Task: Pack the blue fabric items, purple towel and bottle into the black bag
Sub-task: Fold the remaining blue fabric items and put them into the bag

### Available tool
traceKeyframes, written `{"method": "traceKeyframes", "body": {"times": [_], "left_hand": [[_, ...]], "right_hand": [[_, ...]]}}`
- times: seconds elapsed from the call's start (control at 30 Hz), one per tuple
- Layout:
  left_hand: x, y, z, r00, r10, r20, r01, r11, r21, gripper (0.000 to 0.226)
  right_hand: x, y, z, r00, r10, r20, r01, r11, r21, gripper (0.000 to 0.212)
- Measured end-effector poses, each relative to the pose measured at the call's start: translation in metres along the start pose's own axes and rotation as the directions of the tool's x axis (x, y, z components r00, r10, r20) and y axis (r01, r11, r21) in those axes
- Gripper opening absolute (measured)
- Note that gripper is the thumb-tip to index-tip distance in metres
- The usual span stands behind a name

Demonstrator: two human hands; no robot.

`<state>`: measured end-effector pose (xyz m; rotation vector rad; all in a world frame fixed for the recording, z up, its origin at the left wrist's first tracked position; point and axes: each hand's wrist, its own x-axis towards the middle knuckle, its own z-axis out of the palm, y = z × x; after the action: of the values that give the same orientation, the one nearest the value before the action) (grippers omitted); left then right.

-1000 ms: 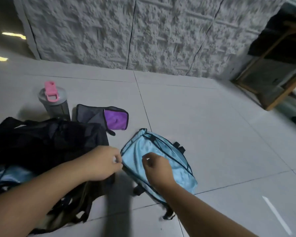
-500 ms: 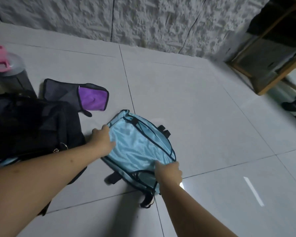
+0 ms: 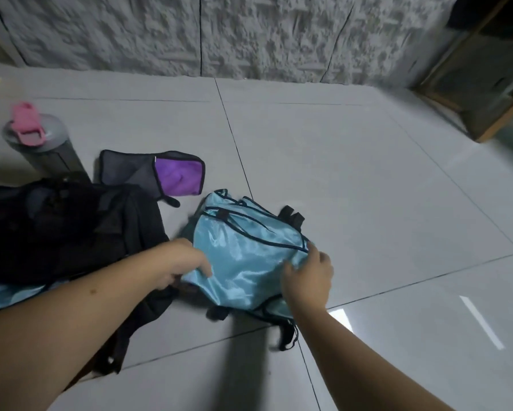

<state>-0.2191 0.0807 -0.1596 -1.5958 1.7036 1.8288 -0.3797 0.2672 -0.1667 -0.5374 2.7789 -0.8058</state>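
A shiny light-blue fabric bag (image 3: 243,256) with dark piping and black straps lies on the tiled floor, its near part raised. My left hand (image 3: 181,264) pinches its lower left edge. My right hand (image 3: 308,275) grips its right side. The black bag (image 3: 56,229) lies to the left, with another bit of blue fabric (image 3: 9,293) showing at its near edge. The purple towel (image 3: 179,176) sits in a grey mesh pouch beyond the black bag. A grey bottle (image 3: 41,143) with a pink lid stands at the far left.
A rough white stone wall (image 3: 249,34) runs across the back. A wooden-framed piece of furniture (image 3: 486,84) stands at the far right. The grey tiled floor (image 3: 368,173) stretches to the right of the blue bag.
Both hands have closed on the blue bag's sides and bunched it up, lifting its near part off the floor. My right hand moved from the bottom edge to the right side.
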Motion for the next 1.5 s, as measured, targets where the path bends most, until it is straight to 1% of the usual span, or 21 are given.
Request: {"method": "traceKeyframes", "body": {"times": [0.07, 0.1, 0.13, 0.2, 0.27, 0.33, 0.43, 0.5, 0.53, 0.6, 0.67, 0.7, 0.77, 0.8, 0.83, 0.9, 1.03, 1.17, 1.3, 1.4, 1.5], "left_hand": [[0.005, -0.003, -0.003, 1.000, 0.007, 0.004, -0.007, 0.997, -0.077, 0.055], [0.007, -0.003, -0.003, 0.999, 0.043, -0.026, -0.045, 0.994, -0.096, 0.056], [0.005, -0.001, -0.001, 0.993, 0.096, -0.073, -0.103, 0.990, -0.100, 0.047], [-0.002, 0.005, 0.005, 0.969, 0.206, -0.139, -0.221, 0.971, -0.096, 0.033], [-0.013, 0.014, 0.013, 0.933, 0.337, -0.126, -0.348, 0.934, -0.084, 0.036], [-0.026, 0.024, 0.023, 0.879, 0.474, -0.059, -0.473, 0.881, 0.028, 0.046], [-0.037, 0.036, 0.040, 0.803, 0.586, 0.103, -0.591, 0.764, 0.261, 0.070], [-0.039, 0.040, 0.056, 0.768, 0.611, 0.191, -0.634, 0.684, 0.362, 0.062], [-0.039, 0.041, 0.064, 0.765, 0.604, 0.225, -0.635, 0.647, 0.421, 0.051], [-0.042, 0.040, 0.076, 0.771, 0.578, 0.267, -0.623, 0.599, 0.503, 0.033], [-0.046, 0.035, 0.080, 0.745, 0.600, 0.293, -0.662, 0.608, 0.439, 0.030], [-0.048, 0.030, 0.078, 0.729, 0.623, 0.283, -0.683, 0.640, 0.353, 0.034], [-0.047, 0.020, 0.071, 0.735, 0.666, 0.132, -0.678, 0.725, 0.118, 0.037], [-0.042, 0.015, 0.066, 0.754, 0.657, -0.001, -0.656, 0.754, 0.037, 0.025], [-0.035, 0.010, 0.060, 0.764, 0.631, -0.131, -0.636, 0.771, 0.004, 0.010], [-0.021, 0.003, 0.052, 0.805, 0.536, -0.252, -0.555, 0.832, -0.004, 0.012], [-0.005, 0.003, 0.059, 0.922, 0.357, -0.148, -0.368, 0.928, -0.056, 0.018], [-0.001, 0.012, 0.075, 0.969, 0.242, -0.041, -0.245, 0.966, -0.079, 0.025], [-0.003, 0.019, 0.091, 0.990, 0.129, 0.064, -0.122, 0.988, -0.099, 0.034], [-0.001, 0.022, 0.102, 0.991, 0.103, 0.090, -0.092, 0.988, -0.126, 0.036], [-0.007, 0.025, 0.097, 0.981, 0.045, 0.187, 0.001, 0.972, -0.235, 0.062]], "right_hand": [[-0.012, -0.019, 0.009, 0.991, -0.126, 0.045, 0.110, 0.958, 0.265, 0.053], [-0.017, -0.029, 0.015, 0.987, -0.116, 0.111, 0.064, 0.918, 0.391, 0.050], [-0.020, -0.037, 0.023, 0.978, -0.074, 0.195, -0.037, 0.859, 0.510, 0.050], [-0.022, -0.052, 0.032, 0.922, 0.034, 0.386, -0.289, 0.724, 0.626, 0.054], [-0.021, -0.059, 0.034, 0.840, 0.078, 0.537, -0.487, 0.546, 0.682, 0.055], [-0.017, -0.062, 0.026, 0.777, 0.041, 0.628, -0.590, 0.396, 0.704, 0.043], [-0.010, -0.059, 0.015, 0.721, -0.030, 0.692, -0.645, 0.336, 0.686, 0.074], [-0.003, -0.055, 0.006, 0.692, -0.059, 0.719, -0.673, 0.306, 0.673, 0.087], [0.002, -0.052, 0.002, 0.669, -0.077, 0.739, -0.689, 0.308, 0.656, 0.083], [0.009, -0.050, -0.009, 0.621, -0.080, 0.780, -0.702, 0.388, 0.598, 0.063], [0.014, -0.049, -0.014, 0.594, -0.041, 0.803, -0.688, 0.492, 0.534, 0.039], [0.017, -0.049, -0.014, 0.614, -0.002, 0.790, -0.663, 0.543, 0.516, 0.031], [0.025, -0.047, -0.013, 0.668, 0.091, 0.739, -0.626, 0.606, 0.491, 0.026], [0.031, -0.044, -0.014, 0.672, 0.119, 0.731, -0.636, 0.597, 0.488, 0.026], [0.034, -0.039, -0.018, 0.671, 0.142, 0.728, -0.657, 0.568, 0.496, 0.020], [0.040, -0.028, -0.025, 0.683, 0.238, 0.690, -0.679, 0.554, 0.481, 0.011], [0.048, 0.001, -0.022, 0.746, 0.431, 0.508, -0.651, 0.635, 0.417, 0.021], [0.049, 0.016, -0.017, 0.814, 0.499, 0.296, -0.571, 0.780, 0.256, 0.016], [0.045, 0.022, -0.011, 0.815, 0.506, 0.282, -0.565, 0.802, 0.195, 0.012], [0.040, 0.020, -0.008, 0.810, 0.501, 0.304, -0.571, 0.791, 0.218, 0.015], [0.037, 0.022, -0.011, 0.792, 0.520, 0.320, -0.597, 0.768, 0.230, 0.018]]}}
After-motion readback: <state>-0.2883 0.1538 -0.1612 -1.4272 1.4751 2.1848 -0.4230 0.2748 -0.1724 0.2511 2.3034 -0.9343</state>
